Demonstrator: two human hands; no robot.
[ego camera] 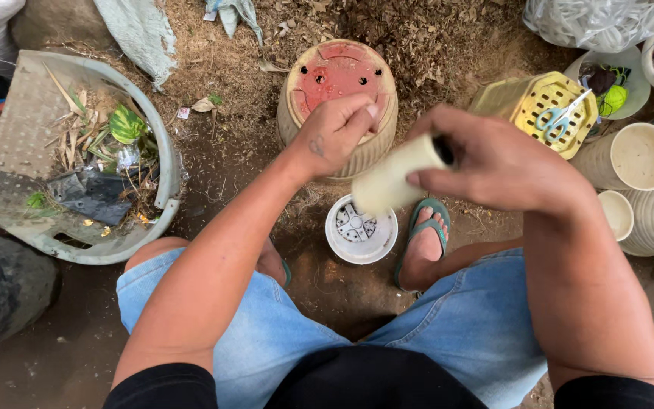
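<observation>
Cream plastic pot (391, 182) gripped in right hand (493, 163), smooth-walled.

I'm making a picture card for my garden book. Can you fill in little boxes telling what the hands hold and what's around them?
Right hand: right hand grips a small cream pot, tilted sideways
Left hand: left hand closed, over the upturned red-bottomed pot
Below the hands: white pot upright on the soil
Far left: grey basket with leaves and scraps
Right side: yellow basket with scissors on top, stacked cream pots
Feet: green sandal
</observation>
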